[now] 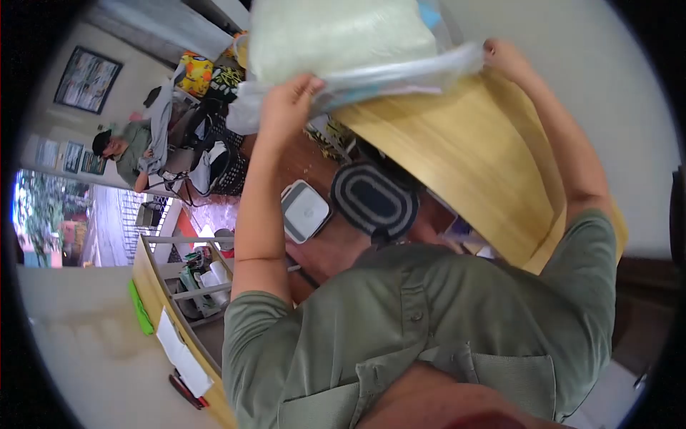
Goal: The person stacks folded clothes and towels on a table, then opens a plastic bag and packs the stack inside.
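Observation:
A large pale package (343, 39) in clear plastic wrap fills the top middle of the head view, above a light wooden surface (457, 150). My left hand (289, 107) pinches the near left edge of the plastic, its fingers closed. At the right end of the wrap is my right hand (504, 61), with its fingers closed at the plastic's corner; part of its grip is blurred. The wrap's near edge stretches between both hands.
An oval dark rug (375, 199) and a white and grey box (306, 211) lie on the floor. An open wooden drawer unit (179, 300) holds items at the lower left. A person (132, 154) with grey cloth is near black baskets (229, 171) at the left.

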The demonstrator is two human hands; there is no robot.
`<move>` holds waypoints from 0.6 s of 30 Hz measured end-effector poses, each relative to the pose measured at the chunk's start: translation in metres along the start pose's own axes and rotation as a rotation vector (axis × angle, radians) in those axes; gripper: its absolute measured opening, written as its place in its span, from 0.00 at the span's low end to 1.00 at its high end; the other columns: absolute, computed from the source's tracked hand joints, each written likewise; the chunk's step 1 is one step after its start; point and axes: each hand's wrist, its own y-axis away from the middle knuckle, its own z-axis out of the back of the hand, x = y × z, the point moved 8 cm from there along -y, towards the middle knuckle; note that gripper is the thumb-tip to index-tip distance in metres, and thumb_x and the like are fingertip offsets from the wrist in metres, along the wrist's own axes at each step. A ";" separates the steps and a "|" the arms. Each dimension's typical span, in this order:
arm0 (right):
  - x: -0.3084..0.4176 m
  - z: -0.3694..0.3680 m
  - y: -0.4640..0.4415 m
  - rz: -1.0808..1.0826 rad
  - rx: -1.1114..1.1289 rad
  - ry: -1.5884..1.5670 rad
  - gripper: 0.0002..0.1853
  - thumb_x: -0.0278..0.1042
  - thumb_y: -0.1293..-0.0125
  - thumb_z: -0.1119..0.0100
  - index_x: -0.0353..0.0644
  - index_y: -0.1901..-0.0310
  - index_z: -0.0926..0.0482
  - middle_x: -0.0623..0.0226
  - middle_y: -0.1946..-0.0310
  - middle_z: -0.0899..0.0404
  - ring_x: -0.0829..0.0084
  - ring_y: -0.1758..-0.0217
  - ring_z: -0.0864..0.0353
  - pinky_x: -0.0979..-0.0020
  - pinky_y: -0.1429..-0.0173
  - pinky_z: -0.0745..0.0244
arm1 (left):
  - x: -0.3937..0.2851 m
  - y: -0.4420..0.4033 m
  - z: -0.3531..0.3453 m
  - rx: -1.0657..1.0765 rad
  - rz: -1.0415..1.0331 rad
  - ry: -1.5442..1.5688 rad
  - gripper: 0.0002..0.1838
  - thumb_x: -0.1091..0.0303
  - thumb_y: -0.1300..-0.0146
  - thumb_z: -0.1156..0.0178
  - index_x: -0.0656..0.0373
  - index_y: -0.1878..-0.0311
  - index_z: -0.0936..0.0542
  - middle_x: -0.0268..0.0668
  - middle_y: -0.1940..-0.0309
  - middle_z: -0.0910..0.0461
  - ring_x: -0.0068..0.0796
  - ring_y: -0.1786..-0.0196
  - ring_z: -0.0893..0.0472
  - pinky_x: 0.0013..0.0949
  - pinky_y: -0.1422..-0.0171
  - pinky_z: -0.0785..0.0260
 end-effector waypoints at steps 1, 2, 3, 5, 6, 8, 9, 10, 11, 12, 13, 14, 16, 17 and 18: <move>0.015 0.025 0.023 0.133 -0.344 0.454 0.12 0.32 0.41 0.49 0.36 0.57 0.25 0.68 0.71 0.22 0.75 0.68 0.25 0.73 0.61 0.30 | 0.000 -0.001 0.002 -0.001 -0.004 -0.016 0.13 0.58 0.40 0.46 0.59 0.66 0.23 0.46 0.78 0.26 0.31 0.76 0.27 0.32 0.68 0.35; 0.026 0.040 0.055 0.143 -0.362 0.319 0.13 0.32 0.40 0.50 0.35 0.56 0.26 0.66 0.70 0.22 0.73 0.65 0.24 0.72 0.59 0.30 | -0.006 0.001 0.004 -0.026 -0.044 -0.012 0.14 0.59 0.39 0.47 0.61 0.65 0.22 0.45 0.78 0.25 0.29 0.76 0.27 0.31 0.67 0.34; 0.042 0.059 0.095 0.140 -0.386 0.191 0.14 0.32 0.40 0.52 0.35 0.55 0.26 0.65 0.69 0.21 0.72 0.63 0.23 0.71 0.56 0.30 | -0.002 -0.001 0.003 -0.050 -0.073 0.005 0.13 0.60 0.39 0.47 0.62 0.65 0.22 0.45 0.77 0.24 0.28 0.75 0.28 0.31 0.66 0.34; 0.060 0.085 0.180 0.139 -0.528 0.025 0.12 0.33 0.44 0.47 0.35 0.60 0.24 0.63 0.73 0.22 0.69 0.69 0.24 0.67 0.64 0.31 | -0.014 -0.002 0.006 -0.043 -0.064 -0.099 0.14 0.60 0.39 0.48 0.62 0.63 0.22 0.45 0.75 0.23 0.30 0.73 0.25 0.31 0.63 0.33; 0.053 0.096 0.219 0.127 -0.577 -0.069 0.12 0.32 0.44 0.47 0.35 0.60 0.24 0.63 0.72 0.22 0.69 0.69 0.24 0.67 0.63 0.31 | -0.015 -0.002 0.006 -0.055 -0.105 -0.101 0.14 0.60 0.39 0.48 0.62 0.63 0.22 0.44 0.74 0.22 0.30 0.71 0.24 0.31 0.62 0.33; 0.030 0.094 0.296 0.006 -0.602 -0.164 0.14 0.28 0.41 0.53 0.32 0.55 0.26 0.63 0.69 0.22 0.70 0.61 0.24 0.70 0.54 0.31 | 0.001 -0.013 0.002 -0.049 -0.156 -0.136 0.13 0.60 0.39 0.48 0.61 0.63 0.21 0.43 0.72 0.22 0.29 0.68 0.26 0.29 0.58 0.34; 0.054 0.081 0.331 0.016 -0.569 -0.325 0.12 0.31 0.41 0.53 0.31 0.60 0.26 0.61 0.70 0.23 0.70 0.63 0.25 0.70 0.57 0.32 | 0.003 -0.012 0.001 -0.020 -0.068 -0.095 0.14 0.60 0.39 0.47 0.61 0.62 0.21 0.42 0.72 0.21 0.28 0.67 0.25 0.29 0.56 0.34; 0.080 0.073 0.356 0.051 -0.551 -0.484 0.12 0.33 0.41 0.53 0.31 0.66 0.26 0.59 0.72 0.25 0.70 0.66 0.26 0.71 0.59 0.33 | -0.005 -0.009 0.001 -0.067 -0.101 -0.035 0.14 0.60 0.40 0.46 0.63 0.62 0.21 0.39 0.72 0.21 0.25 0.68 0.26 0.29 0.57 0.34; 0.097 0.069 0.371 0.117 -0.545 -0.635 0.14 0.36 0.42 0.53 0.31 0.71 0.26 0.58 0.74 0.26 0.69 0.68 0.27 0.72 0.61 0.34 | 0.008 -0.015 0.002 -0.056 -0.109 -0.054 0.15 0.60 0.40 0.46 0.64 0.62 0.21 0.37 0.73 0.21 0.22 0.68 0.27 0.28 0.59 0.34; 0.097 0.035 0.376 0.022 -0.293 -0.762 0.13 0.35 0.43 0.51 0.31 0.71 0.25 0.58 0.75 0.26 0.69 0.70 0.27 0.71 0.64 0.34 | 0.006 -0.017 -0.001 -0.047 -0.126 -0.018 0.18 0.58 0.39 0.45 0.66 0.61 0.21 0.37 0.72 0.20 0.21 0.68 0.27 0.25 0.59 0.34; 0.097 -0.001 0.386 -0.098 -0.046 -0.844 0.12 0.35 0.45 0.48 0.31 0.71 0.25 0.58 0.76 0.27 0.68 0.71 0.28 0.71 0.67 0.34 | 0.005 -0.014 0.000 -0.034 -0.132 0.005 0.20 0.55 0.39 0.45 0.67 0.59 0.21 0.36 0.71 0.20 0.20 0.68 0.27 0.23 0.59 0.35; 0.105 -0.029 0.389 0.035 0.148 -0.652 0.09 0.30 0.45 0.46 0.31 0.70 0.25 0.60 0.76 0.25 0.69 0.71 0.26 0.71 0.67 0.31 | 0.004 -0.013 0.001 -0.016 -0.138 0.017 0.20 0.55 0.39 0.45 0.67 0.59 0.21 0.36 0.71 0.20 0.20 0.68 0.27 0.23 0.59 0.35; 0.072 -0.108 0.409 -0.290 0.512 -0.691 0.12 0.36 0.41 0.45 0.34 0.66 0.22 0.66 0.78 0.22 0.78 0.74 0.24 0.76 0.69 0.29 | 0.003 -0.014 0.001 -0.002 -0.100 0.028 0.21 0.54 0.39 0.45 0.67 0.58 0.22 0.39 0.70 0.20 0.22 0.66 0.26 0.25 0.57 0.34; 0.027 -0.136 0.415 -0.564 0.347 -0.687 0.13 0.38 0.42 0.45 0.35 0.66 0.21 0.66 0.78 0.22 0.78 0.75 0.24 0.77 0.70 0.29 | 0.000 -0.016 -0.001 0.004 -0.105 0.035 0.21 0.54 0.39 0.45 0.67 0.58 0.22 0.39 0.70 0.20 0.22 0.66 0.26 0.25 0.57 0.34; -0.022 -0.169 0.432 -0.830 0.173 -0.670 0.14 0.39 0.42 0.45 0.35 0.66 0.21 0.66 0.78 0.22 0.78 0.77 0.24 0.77 0.71 0.28 | -0.002 -0.014 0.000 -0.003 -0.115 -0.021 0.22 0.54 0.39 0.46 0.67 0.58 0.22 0.41 0.68 0.20 0.23 0.65 0.25 0.26 0.56 0.34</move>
